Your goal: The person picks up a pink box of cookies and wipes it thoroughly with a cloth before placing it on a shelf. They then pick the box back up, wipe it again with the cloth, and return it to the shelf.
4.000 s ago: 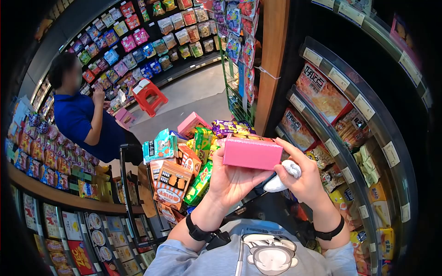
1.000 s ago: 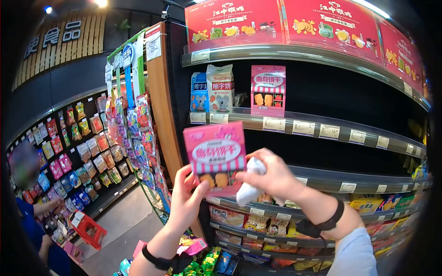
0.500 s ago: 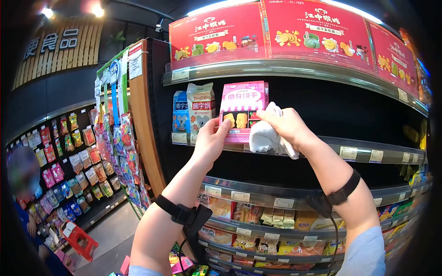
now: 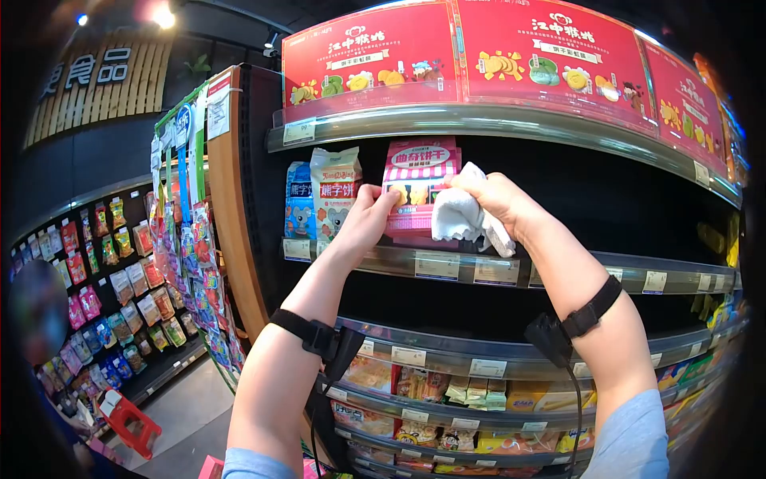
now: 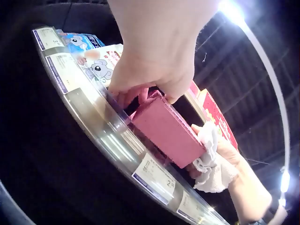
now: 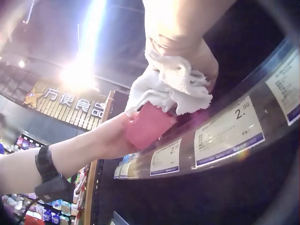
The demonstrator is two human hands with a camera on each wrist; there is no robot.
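Note:
A pink biscuit box (image 4: 415, 169) with Chinese lettering stands between my hands at the front of the second shelf. My left hand (image 4: 369, 217) grips its left side, the thumb on the front face. In the left wrist view, the box's plain pink underside (image 5: 168, 130) shows just above the shelf lip. My right hand (image 4: 501, 206) holds a crumpled white cloth (image 4: 461, 215) at the box's right side, with fingers on that edge of the box. The cloth covers the lower right corner. Left of the box are a white biscuit bag (image 4: 335, 188) and a blue one (image 4: 299, 203).
Large red gift boxes (image 4: 550, 68) line the shelf above. A clear lip with price tags (image 4: 436, 265) runs along the shelf front. Lower shelves carry packaged snacks (image 4: 419, 385). At left are a wooden post (image 4: 239, 215), hanging candy bags (image 4: 187, 255) and a red stool (image 4: 129, 423).
Both hands have raised the pink box from over a heap of snacks to the shelf. Over the last half second it has gone slightly farther in, and the white cloth has stayed in the right hand.

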